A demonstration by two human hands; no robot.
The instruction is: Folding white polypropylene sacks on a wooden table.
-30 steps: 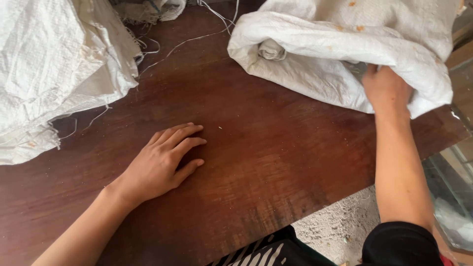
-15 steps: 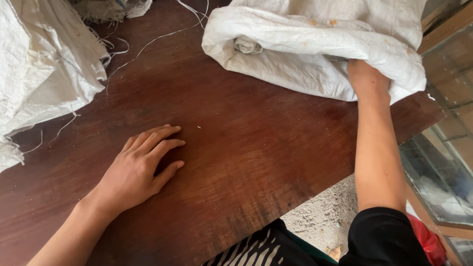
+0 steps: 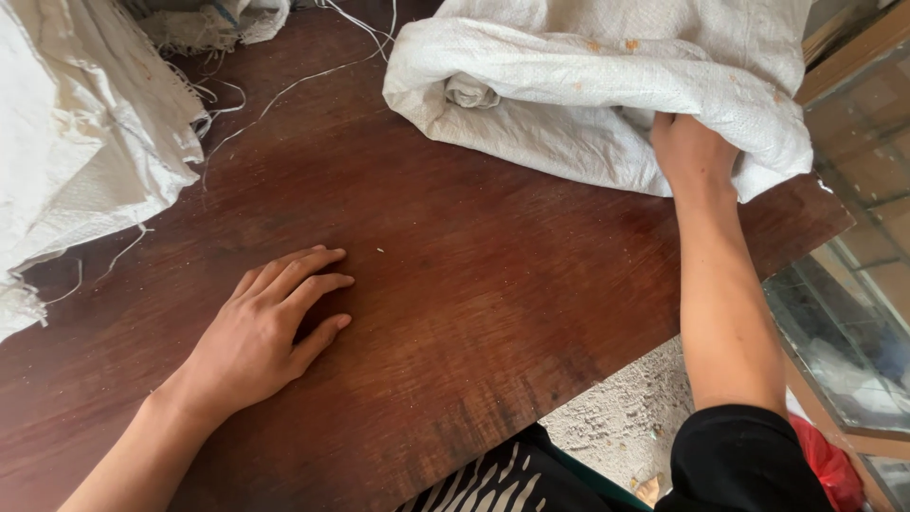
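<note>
My left hand [image 3: 261, 327] lies flat, palm down, on the dark brown wooden table [image 3: 493, 284], fingers slightly spread and holding nothing. My right hand [image 3: 694, 152] reaches to the far right and grips the lower fold of a crumpled white woven sack [image 3: 588, 85]; its fingers are tucked under the fabric and partly hidden. A second heap of white woven sacks [image 3: 76, 152] rests at the left edge of the table, well apart from my left hand.
Loose white threads [image 3: 284, 90] trail across the table's far side. Frayed sack fabric [image 3: 213, 24] lies at the top. The table's near edge runs diagonally above a gritty floor [image 3: 621, 427]. A glass-fronted cabinet [image 3: 844, 313] stands at the right.
My right hand stays gripped on the sack at the right. My left hand stays flat on the table. The view has shifted slightly.
</note>
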